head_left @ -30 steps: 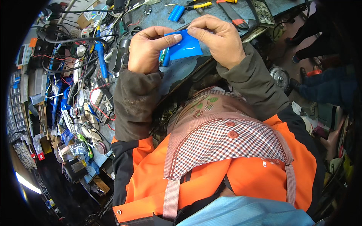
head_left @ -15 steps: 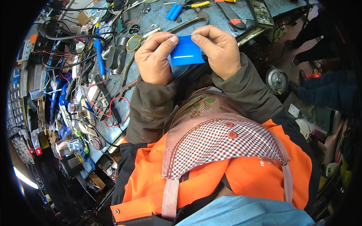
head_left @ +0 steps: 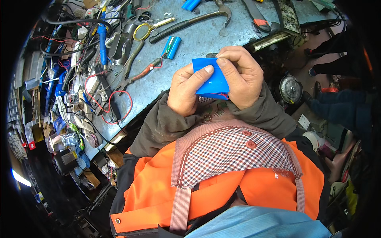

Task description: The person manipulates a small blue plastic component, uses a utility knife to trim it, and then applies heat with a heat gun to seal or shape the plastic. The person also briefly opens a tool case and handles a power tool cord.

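Observation:
A flat piece of shiny blue plastic film (head_left: pixel 216 82) is pinched between my two hands, just off the near edge of the bench. My left hand (head_left: pixel 187 89) has its thumb pressed on the film's left part. The right hand (head_left: pixel 243 79) grips the right side with thumb and bent fingers. Under the film's lower edge shows another blue piece (head_left: pixel 217 96) with a bit of red wire; most of it is hidden. On the bench beyond my left hand lies a blue battery pack (head_left: pixel 171 47) with a green circuit board and red wire.
Close by lie red-handled pliers (head_left: pixel 146 71), a claw hammer (head_left: pixel 194 24), a yellow-rimmed magnifying glass (head_left: pixel 143 31) and a blue soldering iron (head_left: pixel 103 45). Tangled cables and tools crowd the bench's left side. A round metal part (head_left: pixel 290 89) is at right, near another person's legs (head_left: pixel 333 59).
My hands have come lower and closer to my body with the blue film, which is now tilted. A blue piece with red wire shows beneath it. The battery pack on the bench is uncovered.

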Tool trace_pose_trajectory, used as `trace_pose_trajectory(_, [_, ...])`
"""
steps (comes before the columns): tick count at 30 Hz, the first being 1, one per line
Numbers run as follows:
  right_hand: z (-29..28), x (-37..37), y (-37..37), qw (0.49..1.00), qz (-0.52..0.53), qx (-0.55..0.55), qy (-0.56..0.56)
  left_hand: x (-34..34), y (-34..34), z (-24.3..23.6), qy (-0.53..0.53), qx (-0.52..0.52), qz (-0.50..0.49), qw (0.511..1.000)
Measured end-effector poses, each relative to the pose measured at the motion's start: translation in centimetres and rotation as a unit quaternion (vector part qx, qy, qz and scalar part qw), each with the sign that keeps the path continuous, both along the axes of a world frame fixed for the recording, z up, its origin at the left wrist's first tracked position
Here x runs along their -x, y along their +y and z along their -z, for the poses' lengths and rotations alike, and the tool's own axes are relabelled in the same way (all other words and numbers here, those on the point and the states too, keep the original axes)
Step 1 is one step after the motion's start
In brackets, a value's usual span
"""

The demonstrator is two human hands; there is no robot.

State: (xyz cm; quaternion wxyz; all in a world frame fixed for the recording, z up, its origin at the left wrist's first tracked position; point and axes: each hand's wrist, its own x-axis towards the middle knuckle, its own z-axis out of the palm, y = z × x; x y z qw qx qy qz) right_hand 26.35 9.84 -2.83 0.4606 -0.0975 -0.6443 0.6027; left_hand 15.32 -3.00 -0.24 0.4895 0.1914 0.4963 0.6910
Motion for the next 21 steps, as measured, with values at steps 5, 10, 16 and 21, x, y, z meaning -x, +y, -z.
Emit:
trace_pose_trajectory(5, [0.6, 0.2, -0.3, 0.999, -0.006, -0.011, -0.053, 0.3, -0.3, 0.9, 0.019, 0.024, -0.038, 0.999])
trace_pose_trajectory(10, [-0.9, 0.5, 5.6, 0.989, 0.064, -0.092, -0.094, 1.5, -1.4, 0.0, 0.006, 0.057, -0.049, 0.997])
trace_pose_trajectory(16, [-2.5, 2.3, 16.5, 0.764, 0.248, -0.386, -0.453, 4.1, -1.1, 0.9, 0.018, 0.045, -0.056, 0.997])
trace_pose_trajectory(21, [-3.3, 1.2, 16.7, 0.874, 0.205, -0.221, -0.382, 5.4, -1.6, 1.3, -0.077, 0.012, -0.051, 0.996])
